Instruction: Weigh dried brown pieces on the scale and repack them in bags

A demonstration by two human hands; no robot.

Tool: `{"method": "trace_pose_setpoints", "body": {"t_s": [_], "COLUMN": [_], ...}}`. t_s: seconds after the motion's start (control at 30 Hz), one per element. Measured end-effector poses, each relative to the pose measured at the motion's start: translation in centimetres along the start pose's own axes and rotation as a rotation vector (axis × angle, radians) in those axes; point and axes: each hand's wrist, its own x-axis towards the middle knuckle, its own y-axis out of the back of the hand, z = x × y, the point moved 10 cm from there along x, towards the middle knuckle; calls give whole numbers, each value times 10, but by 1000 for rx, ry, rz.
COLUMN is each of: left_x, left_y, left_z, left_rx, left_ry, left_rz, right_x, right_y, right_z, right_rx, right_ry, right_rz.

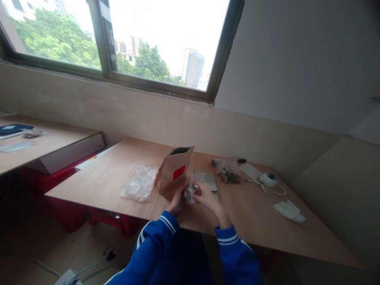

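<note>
Between my two hands is a small clear plastic bag (189, 195) with dark and pale pieces inside, too blurred to name. My left hand (177, 201) is closed round its left side. The fingers of my right hand (204, 196) pinch the bag at its upper right. Just behind my hands stands an upright brown paper pouch (172, 174) with a red label, its top gaping. Left of the pouch lies a pile of clear zip bags (139, 183). A flat, pale-topped scale or tray (209, 181) rests behind my right hand.
Farther right on the wooden table (237, 213) lie a zip bag of brown pieces (229, 173), a white dome camera (268, 179) with its cable, and a crumpled white item (289, 210). Red stools (109, 221) stand beneath. Another table (59, 138) is at left.
</note>
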Motion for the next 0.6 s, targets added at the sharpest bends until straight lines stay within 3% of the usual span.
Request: {"method": "trace_pose_setpoints", "body": {"t_s": [0.27, 0.6], "left_x": [0, -6], "left_y": [7, -5], "left_z": [3, 0], "left_rx": [53, 69], "left_ry": [-55, 12], "left_rz": [47, -1], "right_x": [-3, -8], "right_y": [-6, 0], "right_z": [-3, -3], "right_rx": [-135, -208], "right_ry": [42, -12], "right_rz": [-43, 9]}}
